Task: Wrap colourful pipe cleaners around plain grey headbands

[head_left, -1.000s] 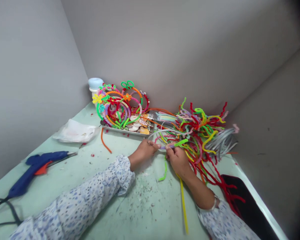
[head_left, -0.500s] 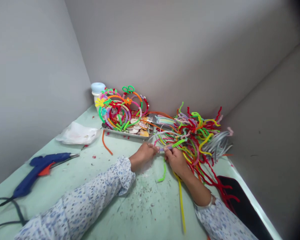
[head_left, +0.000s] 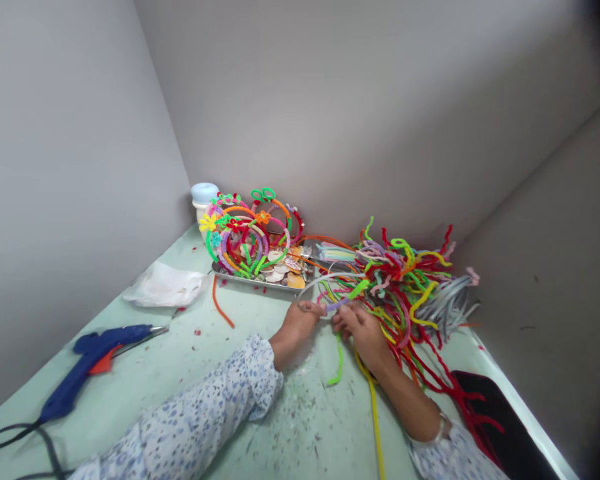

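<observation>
A thin pale headband (head_left: 330,277) curves out from my left hand (head_left: 300,325), whose fingers pinch it. Its near side is wrapped in a purple pipe cleaner (head_left: 337,305), with a bright green section (head_left: 359,289) toward the end. Just below the purple wrapping, my right hand (head_left: 364,333) has its thumb and fingers pinched together at a pipe cleaner; the exact grip is partly hidden. From under the right fingers a loose green pipe cleaner (head_left: 339,363) hangs onto the table.
Wrapped headbands (head_left: 250,233) stand over a metal tray (head_left: 260,286) of shell-like pieces. A tangle of pipe cleaners (head_left: 405,287) lies right, near a dark phone-like slab (head_left: 505,427). Left are a blue glue gun (head_left: 85,373), a plastic bag (head_left: 165,285) and a lidded white container (head_left: 205,193).
My right fingers have shifted slightly off the wrapped section, baring more purple. The headband stays in my left hand. The whole view has moved a little down and right.
</observation>
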